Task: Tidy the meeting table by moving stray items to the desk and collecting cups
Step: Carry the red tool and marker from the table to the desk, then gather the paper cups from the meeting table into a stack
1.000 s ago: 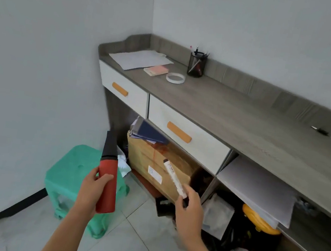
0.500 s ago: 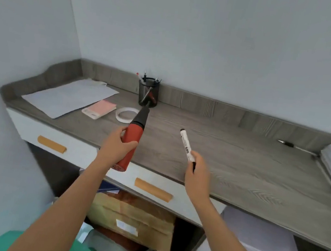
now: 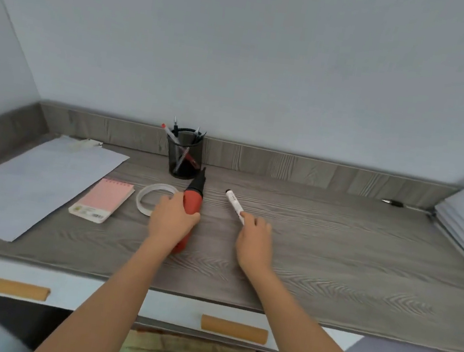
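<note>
Desk (image 3: pixel 333 250), pens (image 3: pixel 182 151) in holder (image 3: pixel 184 166)

left hand (image 3: pixel 172 218): curled, palm down, fingers (image 3: pixel 192 217) wrapped closed | right hand (image 3: pixel 254 238): fingers pinched closed, knuckles up | both forearms bare, extended forward, roughly parallel, low over bench (image 3: pixel 331 264)

Both forearms were bare from the bottom edge of the picture to the wrists, with no sleeve, watch, ring or glove showing, and the left hand (image 3: pixel 172 218) and right hand (image 3: pixel 254 241) were likewise uncovered, slim, with short nails.
</note>
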Motion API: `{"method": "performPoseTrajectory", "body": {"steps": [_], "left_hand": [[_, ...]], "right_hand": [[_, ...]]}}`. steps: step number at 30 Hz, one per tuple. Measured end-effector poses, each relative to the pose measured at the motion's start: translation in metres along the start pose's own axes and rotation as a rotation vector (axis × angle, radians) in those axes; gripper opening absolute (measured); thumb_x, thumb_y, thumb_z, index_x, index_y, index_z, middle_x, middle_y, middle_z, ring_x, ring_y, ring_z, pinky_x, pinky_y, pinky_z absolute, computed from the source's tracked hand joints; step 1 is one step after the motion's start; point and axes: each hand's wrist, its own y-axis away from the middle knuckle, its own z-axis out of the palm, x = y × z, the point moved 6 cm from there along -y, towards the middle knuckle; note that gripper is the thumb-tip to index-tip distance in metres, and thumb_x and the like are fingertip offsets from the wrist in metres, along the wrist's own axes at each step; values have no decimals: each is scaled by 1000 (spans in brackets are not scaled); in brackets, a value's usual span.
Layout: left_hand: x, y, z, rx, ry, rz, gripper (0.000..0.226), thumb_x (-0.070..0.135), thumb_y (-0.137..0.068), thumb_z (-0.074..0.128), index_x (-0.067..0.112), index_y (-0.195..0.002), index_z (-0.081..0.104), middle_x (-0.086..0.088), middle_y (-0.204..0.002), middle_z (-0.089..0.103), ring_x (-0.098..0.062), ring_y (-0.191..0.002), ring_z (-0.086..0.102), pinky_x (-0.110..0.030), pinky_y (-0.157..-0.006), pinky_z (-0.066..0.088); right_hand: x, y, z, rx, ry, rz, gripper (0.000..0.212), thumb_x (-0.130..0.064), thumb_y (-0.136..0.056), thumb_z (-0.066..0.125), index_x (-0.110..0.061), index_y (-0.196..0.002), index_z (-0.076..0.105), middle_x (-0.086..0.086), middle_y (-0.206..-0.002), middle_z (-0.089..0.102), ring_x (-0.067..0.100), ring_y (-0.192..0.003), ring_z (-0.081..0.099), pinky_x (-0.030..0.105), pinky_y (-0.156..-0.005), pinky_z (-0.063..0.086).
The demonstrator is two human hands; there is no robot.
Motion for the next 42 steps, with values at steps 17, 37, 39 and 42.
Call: {"method": "performPoseTrajectory", "body": {"steps": [17, 37, 39, 42], "left_hand": [[-27, 34, 7, 177, 462, 89, 61, 49, -80, 36, 10, -126, 47, -11, -123, 54, -25, -113, 49, -47, -99, 40], [8, 169, 65, 232, 332, 848, 23, 18, -82, 47, 10, -104, 52, -24, -107, 59, -32, -110, 41, -37, -98, 32], [4, 197, 99, -19, 286, 902, 25, 19, -82, 45, 13, -106, 51, -20, -105, 62, -27, -104, 45, -41, -88, 41], [-5, 242, 142, -463, 186, 792, 34, 24, -87, 44, 12, -117, 53, -15, -117, 59, -25, -110, 49, -38, -88, 43]], "right_hand": [[3, -3, 5, 55, -237, 10, 30, -20, -94, 41, -5, -116, 56, 18, -114, 62, 29, -110, 49, 32, -99, 29], [109, 235, 1, 194, -33, 411, 40, -23, -88, 43, -15, -128, 46, 12, -118, 60, 31, -118, 49, 45, -93, 44], [141, 285, 8, 131, -74, 665, 44, -20, -91, 44, -14, -134, 38, 14, -122, 55, 32, -119, 45, 43, -97, 39], [173, 372, 0, 136, -63, 936, 39, -22, -92, 41, -15, -131, 41, 7, -135, 47, 23, -128, 35, 36, -103, 30]]}}
